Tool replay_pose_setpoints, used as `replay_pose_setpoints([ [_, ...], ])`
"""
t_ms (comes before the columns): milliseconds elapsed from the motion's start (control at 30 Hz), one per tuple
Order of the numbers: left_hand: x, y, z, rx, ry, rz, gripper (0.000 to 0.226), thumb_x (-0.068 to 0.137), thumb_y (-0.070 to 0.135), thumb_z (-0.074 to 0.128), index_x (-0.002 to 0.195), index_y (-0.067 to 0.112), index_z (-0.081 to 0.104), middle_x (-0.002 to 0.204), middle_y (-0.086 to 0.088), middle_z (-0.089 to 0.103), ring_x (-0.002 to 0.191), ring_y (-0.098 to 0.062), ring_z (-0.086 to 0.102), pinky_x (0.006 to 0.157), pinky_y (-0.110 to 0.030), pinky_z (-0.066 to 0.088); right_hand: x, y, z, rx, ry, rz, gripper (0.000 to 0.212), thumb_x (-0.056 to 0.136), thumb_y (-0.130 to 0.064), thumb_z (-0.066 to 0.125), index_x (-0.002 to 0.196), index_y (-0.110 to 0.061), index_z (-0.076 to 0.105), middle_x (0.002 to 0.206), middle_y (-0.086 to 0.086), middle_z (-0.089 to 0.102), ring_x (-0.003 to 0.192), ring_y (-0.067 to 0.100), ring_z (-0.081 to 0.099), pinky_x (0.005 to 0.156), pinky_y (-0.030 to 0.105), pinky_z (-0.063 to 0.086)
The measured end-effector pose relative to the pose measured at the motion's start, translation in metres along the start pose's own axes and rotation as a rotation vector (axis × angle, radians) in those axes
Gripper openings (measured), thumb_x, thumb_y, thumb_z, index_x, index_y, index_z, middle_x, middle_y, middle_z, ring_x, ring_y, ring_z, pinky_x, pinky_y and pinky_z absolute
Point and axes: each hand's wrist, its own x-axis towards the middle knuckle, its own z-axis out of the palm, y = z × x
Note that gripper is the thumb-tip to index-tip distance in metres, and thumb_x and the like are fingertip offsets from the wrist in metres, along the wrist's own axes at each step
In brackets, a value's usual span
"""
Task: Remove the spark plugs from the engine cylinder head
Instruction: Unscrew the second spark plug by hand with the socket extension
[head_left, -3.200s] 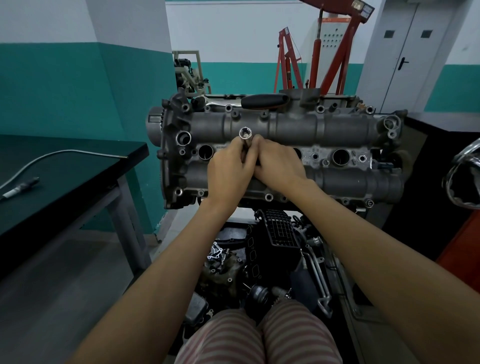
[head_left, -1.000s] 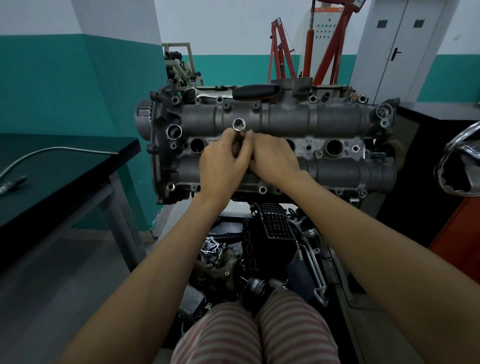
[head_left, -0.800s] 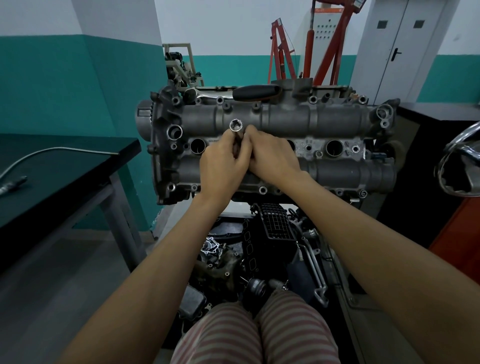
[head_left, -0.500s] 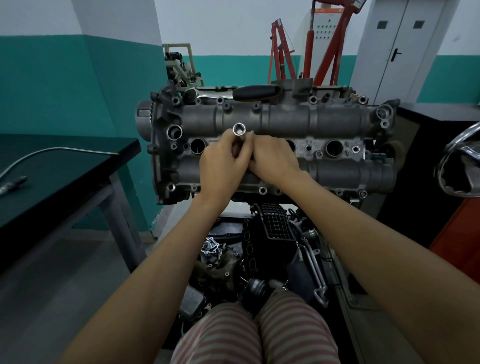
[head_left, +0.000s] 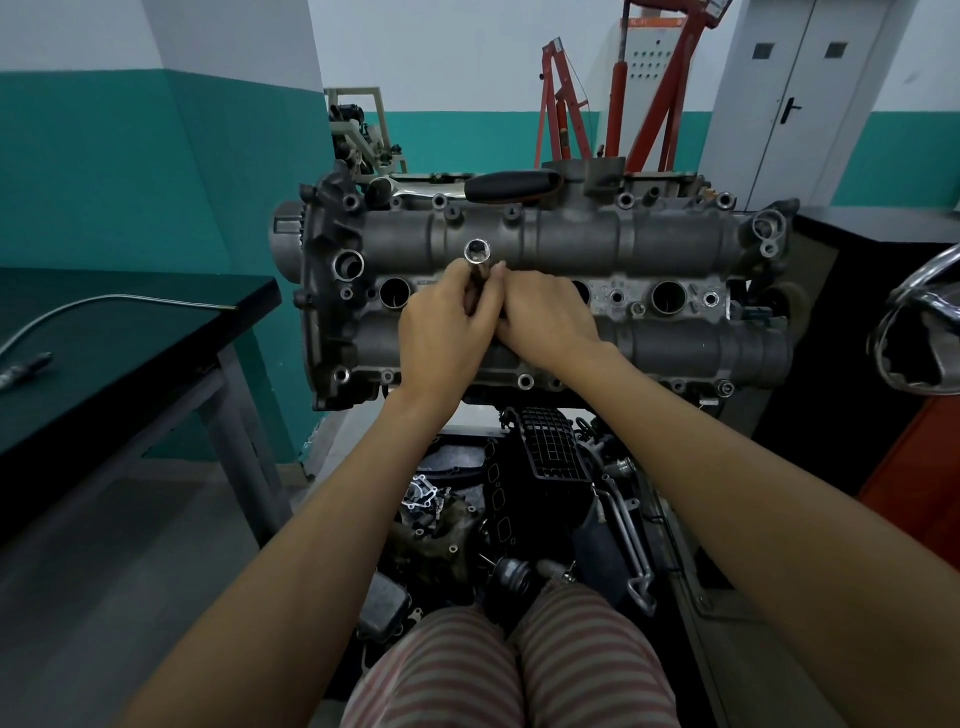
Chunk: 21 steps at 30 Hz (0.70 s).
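Observation:
The grey engine cylinder head (head_left: 649, 244) stands in front of me with a row of round spark plug wells along its middle. A silver spark plug socket (head_left: 477, 258) sticks up out of the second well from the left. My left hand (head_left: 441, 332) and my right hand (head_left: 550, 319) both grip the socket's shaft from either side, fingers curled round it. Its open end faces me. The open wells at the left (head_left: 395, 292) and right (head_left: 669, 298) look dark; whether plugs sit inside is hidden.
A black-handled ratchet (head_left: 511, 185) lies on the far edge of the head. A dark table (head_left: 130, 332) with a bent metal tube (head_left: 104, 304) stands at the left. Engine parts (head_left: 545, 499) lie below the head, a red hoist (head_left: 639, 88) behind.
The socket's top has wobbled slightly between my fingers while both hands stay on it. The camera view has dropped a little since the oldest frame.

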Motion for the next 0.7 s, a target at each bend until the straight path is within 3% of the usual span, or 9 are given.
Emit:
replay_pose_setpoints([
  [167,-0.0005,0.0001,0.0003,-0.007,0.0,-0.011,0.025,0.092,0.028,0.055,0.08,0.006,0.057,0.052,0.01,0.043,0.046,-0.005,0.043,0.048,-0.02,0.034,-0.0023,0.0,-0.0012,0.102,0.015,-0.005,0.017,0.091,-0.03,0.046,0.088,-0.018,0.035,0.091,0.006,0.062,0.075,0.031,0.058,0.05,0.032,0.019],
  [333,0.0015,0.0005,-0.0004,-0.023,0.013,-0.011,0.034,0.092,0.032,0.057,0.07,0.005,0.058,0.044,0.012,0.035,0.042,-0.005,0.04,0.047,-0.018,0.028,-0.0003,0.0006,-0.0005,0.037,0.01,0.02,0.028,0.089,-0.036,0.044,0.098,-0.012,0.056,0.088,0.011,0.066,0.081,0.034,0.061,0.058,0.031,0.031],
  [467,-0.0002,0.0018,-0.0003,-0.028,0.014,-0.002,0.033,0.092,0.032,0.057,0.071,0.007,0.058,0.045,0.01,0.036,0.042,-0.006,0.038,0.048,-0.022,0.031,0.0,0.0012,-0.0001,-0.001,0.0,0.006,0.027,0.091,-0.03,0.042,0.1,-0.01,0.057,0.09,0.011,0.066,0.082,0.035,0.061,0.058,0.032,0.032],
  [700,-0.0002,0.0007,-0.0002,-0.003,0.006,-0.009,0.026,0.091,0.027,0.055,0.08,0.004,0.057,0.053,0.003,0.048,0.047,-0.007,0.043,0.049,-0.023,0.034,-0.0026,0.0003,-0.0003,0.103,0.017,-0.004,0.02,0.091,-0.031,0.045,0.088,-0.017,0.032,0.092,0.007,0.061,0.075,0.032,0.057,0.052,0.032,0.019],
])
